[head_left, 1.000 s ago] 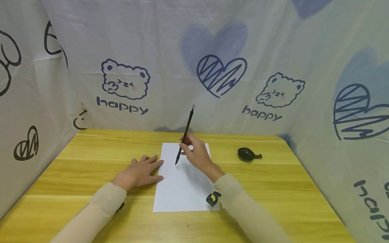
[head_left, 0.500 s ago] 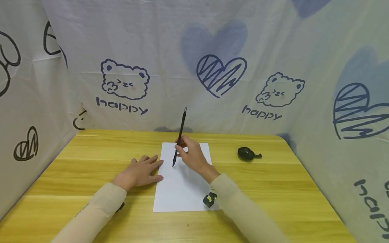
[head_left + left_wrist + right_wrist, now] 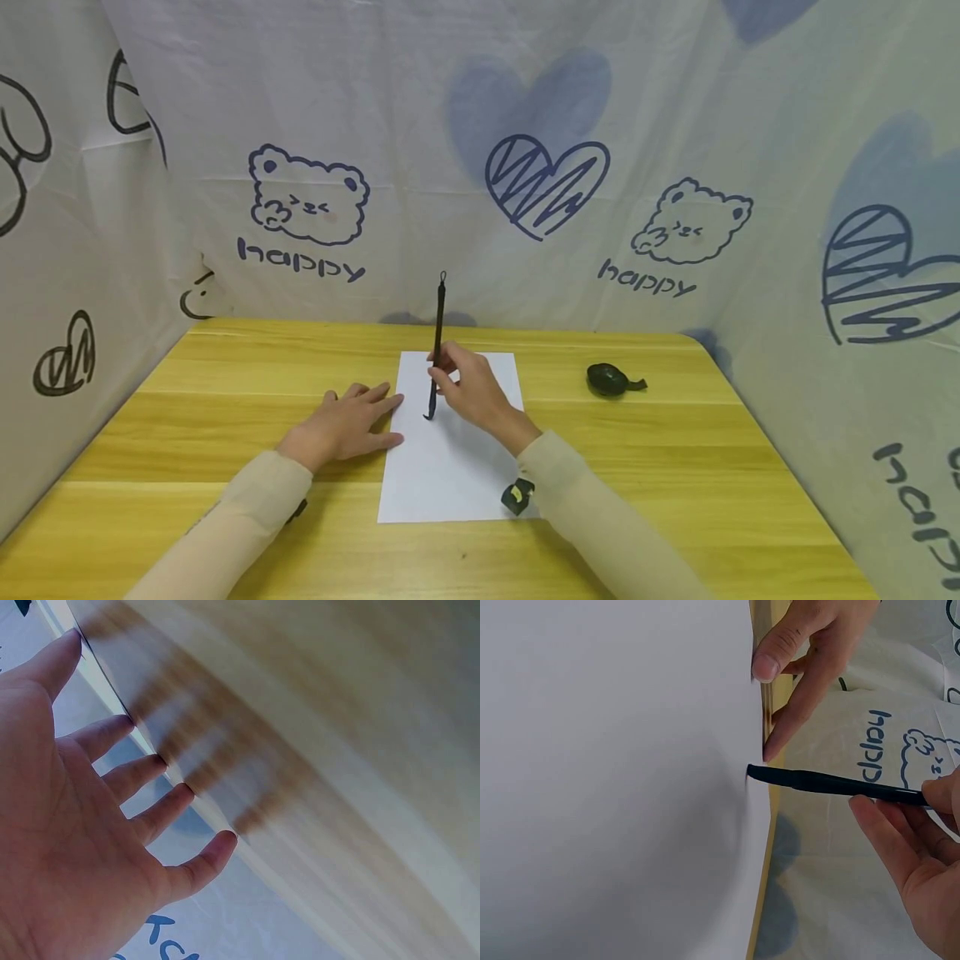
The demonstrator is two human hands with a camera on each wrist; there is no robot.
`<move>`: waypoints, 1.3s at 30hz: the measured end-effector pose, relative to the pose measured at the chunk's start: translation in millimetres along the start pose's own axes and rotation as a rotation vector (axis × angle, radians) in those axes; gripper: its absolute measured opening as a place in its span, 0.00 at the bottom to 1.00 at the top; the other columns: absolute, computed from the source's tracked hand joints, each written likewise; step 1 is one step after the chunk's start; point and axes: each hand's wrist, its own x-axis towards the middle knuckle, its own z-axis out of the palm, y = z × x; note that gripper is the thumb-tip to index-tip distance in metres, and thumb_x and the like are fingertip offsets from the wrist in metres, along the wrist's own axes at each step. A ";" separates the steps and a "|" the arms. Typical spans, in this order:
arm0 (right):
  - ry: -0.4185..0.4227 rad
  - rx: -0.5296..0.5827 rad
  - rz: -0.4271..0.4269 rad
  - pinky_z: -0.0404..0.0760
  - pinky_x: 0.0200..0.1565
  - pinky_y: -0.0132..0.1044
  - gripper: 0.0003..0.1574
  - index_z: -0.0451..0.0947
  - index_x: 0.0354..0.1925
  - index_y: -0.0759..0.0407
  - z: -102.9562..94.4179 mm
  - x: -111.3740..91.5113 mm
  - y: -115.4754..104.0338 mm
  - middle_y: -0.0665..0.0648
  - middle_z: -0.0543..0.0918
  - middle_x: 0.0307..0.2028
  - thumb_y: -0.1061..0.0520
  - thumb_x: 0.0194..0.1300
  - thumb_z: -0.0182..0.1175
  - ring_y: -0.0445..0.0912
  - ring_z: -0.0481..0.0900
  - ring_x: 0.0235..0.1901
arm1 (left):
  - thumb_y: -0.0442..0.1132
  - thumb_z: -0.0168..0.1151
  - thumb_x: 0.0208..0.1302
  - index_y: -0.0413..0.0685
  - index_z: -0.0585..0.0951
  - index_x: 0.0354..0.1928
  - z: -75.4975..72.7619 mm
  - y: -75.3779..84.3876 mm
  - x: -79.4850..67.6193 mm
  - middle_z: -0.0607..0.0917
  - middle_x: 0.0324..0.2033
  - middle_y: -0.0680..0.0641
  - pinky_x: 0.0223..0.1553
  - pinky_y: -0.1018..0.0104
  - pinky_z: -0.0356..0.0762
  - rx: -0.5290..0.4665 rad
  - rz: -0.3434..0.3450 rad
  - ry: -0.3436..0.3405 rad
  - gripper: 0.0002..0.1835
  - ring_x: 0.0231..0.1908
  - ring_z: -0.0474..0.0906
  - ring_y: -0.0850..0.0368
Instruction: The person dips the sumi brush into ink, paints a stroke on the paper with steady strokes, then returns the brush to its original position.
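A small black dish (image 3: 606, 380) sits toward the table's (image 3: 637, 467) far right corner; what it contains is too dark to tell. The right hand (image 3: 474, 385) pinches a brush (image 3: 439, 317) between thumb and fingers, the handle rising nearly upright above them, the tip below touching the paper (image 3: 450, 483) near its left edge, in the far half. The left hand (image 3: 341, 427), fingers spread, rests fingertips on that left edge.
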 end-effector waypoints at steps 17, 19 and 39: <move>0.024 -0.016 0.004 0.88 0.40 0.34 0.07 0.78 0.49 0.64 -0.2 -2.1 2.8 0.61 0.87 0.40 0.64 0.74 0.60 0.49 0.87 0.39 | 0.69 0.55 0.70 0.54 0.67 0.78 -1.4 0.7 -1.0 0.65 0.78 0.38 0.64 0.22 0.62 -0.004 0.000 0.000 0.41 0.73 0.65 0.33; 0.032 -0.022 0.013 0.87 0.40 0.32 0.07 0.78 0.49 0.64 -0.2 -2.2 3.7 0.61 0.87 0.40 0.64 0.74 0.60 0.49 0.86 0.40 | 0.69 0.55 0.70 0.54 0.67 0.77 -1.0 0.5 -0.6 0.65 0.78 0.38 0.64 0.22 0.62 0.000 0.000 0.002 0.41 0.73 0.65 0.33; 0.080 -0.063 0.022 0.84 0.35 0.26 0.07 0.78 0.48 0.66 -6.2 -4.0 7.3 0.62 0.88 0.38 0.65 0.73 0.60 0.51 0.87 0.37 | 0.68 0.54 0.71 0.53 0.67 0.78 -1.1 -0.3 -1.1 0.64 0.78 0.38 0.64 0.22 0.62 0.008 0.016 0.007 0.41 0.73 0.65 0.32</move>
